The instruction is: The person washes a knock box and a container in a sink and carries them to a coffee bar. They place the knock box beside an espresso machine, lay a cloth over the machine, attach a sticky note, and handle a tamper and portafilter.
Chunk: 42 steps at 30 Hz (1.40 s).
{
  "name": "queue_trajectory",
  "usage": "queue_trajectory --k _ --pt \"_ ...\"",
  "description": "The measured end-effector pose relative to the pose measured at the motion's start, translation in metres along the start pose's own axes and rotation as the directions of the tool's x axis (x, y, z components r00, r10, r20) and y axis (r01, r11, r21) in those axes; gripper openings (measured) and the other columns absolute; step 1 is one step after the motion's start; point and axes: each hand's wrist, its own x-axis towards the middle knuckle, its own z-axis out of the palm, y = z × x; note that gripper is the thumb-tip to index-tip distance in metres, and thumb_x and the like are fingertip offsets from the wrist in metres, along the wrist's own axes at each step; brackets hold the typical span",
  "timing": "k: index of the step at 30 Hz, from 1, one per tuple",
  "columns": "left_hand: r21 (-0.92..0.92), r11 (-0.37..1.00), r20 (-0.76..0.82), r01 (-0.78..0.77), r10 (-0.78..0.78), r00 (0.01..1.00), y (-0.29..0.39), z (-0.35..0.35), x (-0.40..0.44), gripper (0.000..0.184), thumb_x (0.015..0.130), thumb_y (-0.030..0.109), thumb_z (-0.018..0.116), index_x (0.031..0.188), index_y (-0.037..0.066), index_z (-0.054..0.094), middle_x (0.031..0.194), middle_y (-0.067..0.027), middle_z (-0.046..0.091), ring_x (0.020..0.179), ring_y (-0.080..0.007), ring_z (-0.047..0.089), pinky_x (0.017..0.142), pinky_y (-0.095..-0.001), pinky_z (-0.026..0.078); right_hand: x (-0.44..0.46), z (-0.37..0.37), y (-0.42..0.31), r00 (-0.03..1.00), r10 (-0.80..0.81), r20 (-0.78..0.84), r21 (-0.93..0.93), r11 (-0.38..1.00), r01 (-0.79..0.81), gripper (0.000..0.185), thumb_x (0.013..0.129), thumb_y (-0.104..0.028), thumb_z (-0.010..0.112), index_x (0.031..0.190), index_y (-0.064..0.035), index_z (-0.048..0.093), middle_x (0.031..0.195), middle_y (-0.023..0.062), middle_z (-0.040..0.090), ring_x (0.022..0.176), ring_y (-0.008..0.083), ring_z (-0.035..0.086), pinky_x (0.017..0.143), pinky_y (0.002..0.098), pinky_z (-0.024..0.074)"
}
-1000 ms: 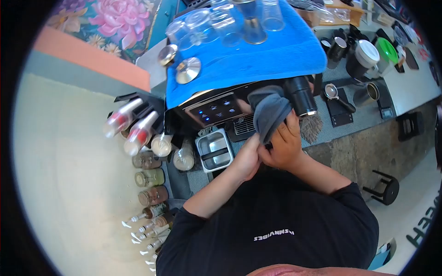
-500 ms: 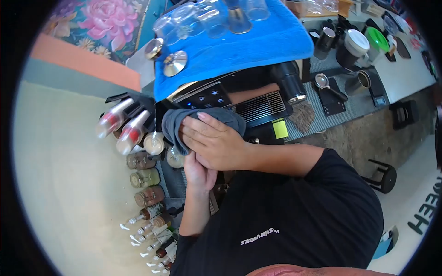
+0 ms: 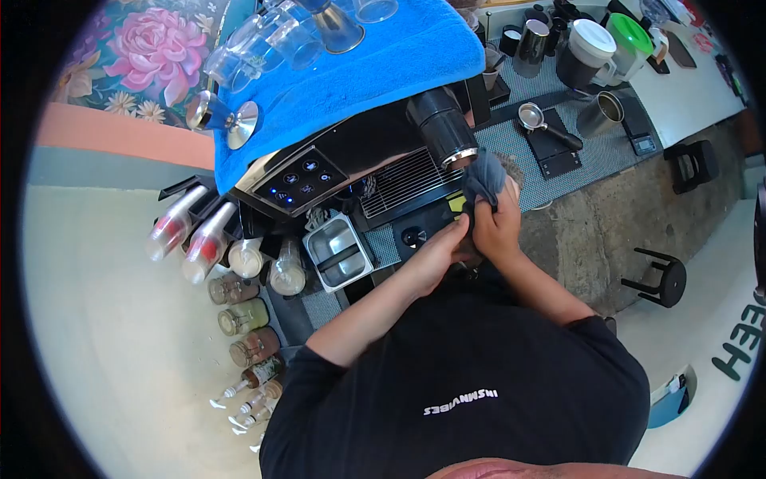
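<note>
The right hand [image 3: 498,225] grips a dark grey cloth [image 3: 483,174] bunched up at its fingers, just below and beside the black cylindrical group head [image 3: 441,128] of an espresso machine [image 3: 307,172]. The left hand [image 3: 435,257] is close beside the right, fingers pointing towards it; the shadowed gap hides whether it grasps anything. Behind the hands is the slatted drip tray [image 3: 405,182], with a stainless steel container [image 3: 338,254] left of it. A bright blue towel [image 3: 359,88] covers the machine's top, bearing clear glasses [image 3: 294,44] and a metal jigger [image 3: 242,125] on its side. To the right, a portafilter [image 3: 531,117], a steel pitcher [image 3: 600,116] and a digital scale [image 3: 641,142] sit on the counter [image 3: 702,86].
</note>
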Motion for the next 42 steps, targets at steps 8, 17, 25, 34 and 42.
queue_trajectory --k 8,17,25,34,42 --pt "-0.187 0.973 0.040 0.133 -0.127 0.991 -0.020 -0.049 0.003 0.094 0.106 0.083 0.028 0.167 0.013 0.041 0.165 -0.0095 0.053 0.151 -0.0269 0.048 0.123 -0.0496 0.036 -0.032 0.055 0.016 0.952 -0.088 0.292 -0.237 0.958 0.161 0.034 0.074 -0.005 0.071 0.107 0.0000 0.069 0.122 0.0199 0.064 0.115 0.0452 0.058 0.097 0.0516 0.0479" --pt "-0.184 0.963 -0.115 -0.195 0.176 0.978 -0.059 -0.090 -0.083 0.082 0.111 0.071 0.037 0.143 -0.001 0.060 0.142 -0.0146 0.069 0.135 -0.0281 0.063 0.118 -0.0446 0.043 -0.033 0.082 -0.011 0.720 -0.061 0.692 0.350 0.900 -0.261 0.034 0.091 0.001 0.062 0.124 0.0007 0.073 0.121 0.0128 0.076 0.115 0.0310 0.069 0.104 0.0412 0.0532" --pt "0.395 0.893 -0.231 -0.218 0.326 0.916 -0.016 -0.066 -0.155 0.033 0.110 0.032 0.069 0.117 0.000 0.069 0.089 0.0056 0.061 0.083 -0.0032 0.052 0.076 -0.0223 0.043 0.045 -0.006 -0.086 0.565 0.062 0.822 0.551 0.160 -0.819 0.053 0.093 0.006 0.051 0.144 0.0058 0.061 0.135 0.0147 0.072 0.125 0.0235 0.070 0.112 0.0376 0.0516" --pt "0.584 0.455 0.164 -0.672 0.745 0.647 0.051 -0.028 -0.158 0.110 0.086 0.031 0.094 0.168 -0.002 0.028 0.164 -0.0182 0.045 0.154 -0.0283 0.043 0.128 -0.0425 0.032 0.090 -0.041 -0.155 0.406 -0.141 0.903 0.336 0.821 -0.461 0.040 0.087 -0.003 0.058 0.126 0.0025 0.068 0.110 0.0133 0.075 0.098 0.0240 0.071 0.091 0.0347 0.0556" --pt "0.496 0.368 0.195 -0.787 0.835 0.514 0.078 -0.008 -0.154 0.050 0.106 0.033 0.071 0.139 -0.003 0.061 0.133 -0.0152 0.063 0.125 -0.0231 0.061 0.109 -0.0386 0.047 0.128 -0.069 -0.202 0.292 -0.322 0.901 0.330 0.944 0.023 0.042 0.079 -0.008 0.067 0.120 0.0005 0.064 0.100 0.0187 0.069 0.091 0.0316 0.069 0.083 0.0411 0.0544"
